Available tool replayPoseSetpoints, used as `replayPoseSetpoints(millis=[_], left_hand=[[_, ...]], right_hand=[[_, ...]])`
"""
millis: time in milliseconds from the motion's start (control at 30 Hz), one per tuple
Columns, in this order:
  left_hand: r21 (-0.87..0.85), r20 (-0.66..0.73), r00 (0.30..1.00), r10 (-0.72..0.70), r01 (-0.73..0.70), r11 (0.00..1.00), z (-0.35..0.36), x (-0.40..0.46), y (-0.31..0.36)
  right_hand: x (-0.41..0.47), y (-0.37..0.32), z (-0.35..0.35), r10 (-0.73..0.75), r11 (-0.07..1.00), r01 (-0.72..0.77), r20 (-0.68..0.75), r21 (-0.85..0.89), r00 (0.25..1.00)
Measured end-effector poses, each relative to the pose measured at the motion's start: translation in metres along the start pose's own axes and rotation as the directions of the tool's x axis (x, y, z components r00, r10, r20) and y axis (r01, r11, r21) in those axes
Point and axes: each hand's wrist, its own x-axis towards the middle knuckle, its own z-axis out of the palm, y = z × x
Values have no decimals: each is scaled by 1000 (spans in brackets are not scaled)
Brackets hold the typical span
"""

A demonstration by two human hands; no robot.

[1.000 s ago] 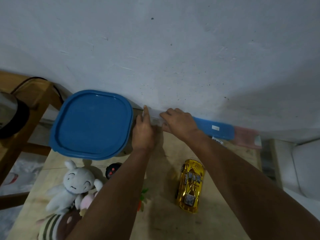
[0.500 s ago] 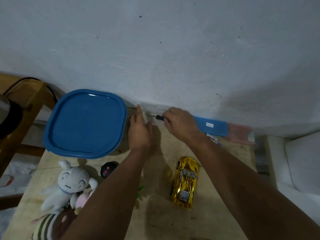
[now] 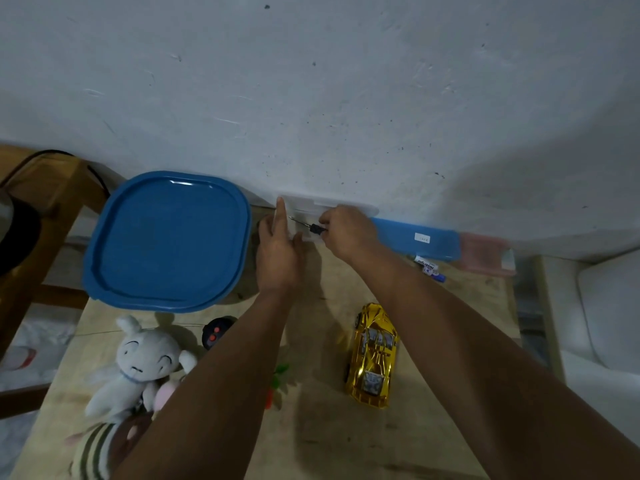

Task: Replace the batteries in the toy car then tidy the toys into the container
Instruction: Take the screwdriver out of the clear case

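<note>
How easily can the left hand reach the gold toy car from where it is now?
Probably yes. The gold toy car lies in the open on the table, but the right forearm crosses between it and the left hand, which rests at a clear box.

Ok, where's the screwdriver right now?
In the head view the screwdriver is at the table's far edge by the wall, gripped by the right hand over the clear plastic case, with the left hand just beside it.
</note>
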Motion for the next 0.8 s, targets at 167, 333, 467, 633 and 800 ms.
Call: replayPoseSetpoints(millis=[167, 333, 467, 633, 800], left_hand=[[49, -13, 1000, 20, -20, 999, 3, -1, 0], [44, 0, 1000, -24, 24, 999, 4, -1, 4], [41, 1, 1000, -29, 29, 999, 5, -2, 3], [104, -29, 998, -62, 65, 992, 4, -1, 11], [155, -15, 995, -103, 104, 982, 4, -1, 19]], right_hand=[[7, -11, 2, 85, 996, -84, 35, -27, 996], [-6, -2, 7, -9, 999, 12, -61, 42, 998], [-24, 11, 2, -103, 992, 115, -204, 47, 974], [-50, 29, -5, -187, 975, 212, -293, 58, 938], [-55, 41, -1, -168, 978, 197, -291, 74, 942]])
